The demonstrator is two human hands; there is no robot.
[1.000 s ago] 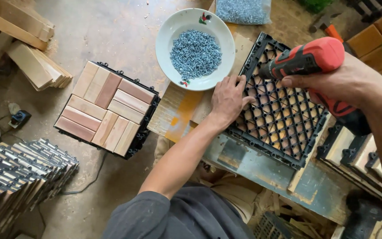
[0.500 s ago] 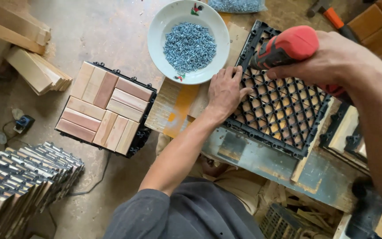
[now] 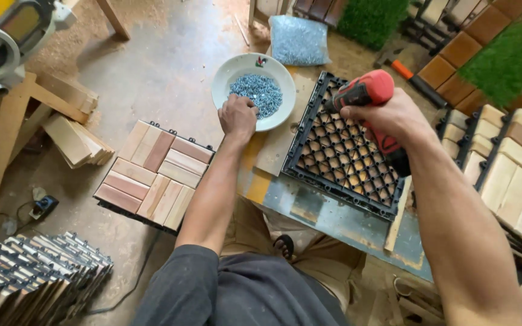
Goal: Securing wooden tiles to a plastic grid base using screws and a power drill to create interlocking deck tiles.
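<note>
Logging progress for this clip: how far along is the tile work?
Done: one wood tile lies face-up on the floor. In hand: right hand holds the drill over the black grid; left hand reaches into the screw bowl. Left: cannot tell which screws remain.

A dark grey short-sleeved shirt is worn, its sleeve (image 3: 197,274) ended above the elbow, with khaki trousers (image 3: 324,259) and a dark sandal (image 3: 283,246). Both forearms are left bare; the left hand (image 3: 238,118) and right hand (image 3: 388,115) are ungloved.
</note>
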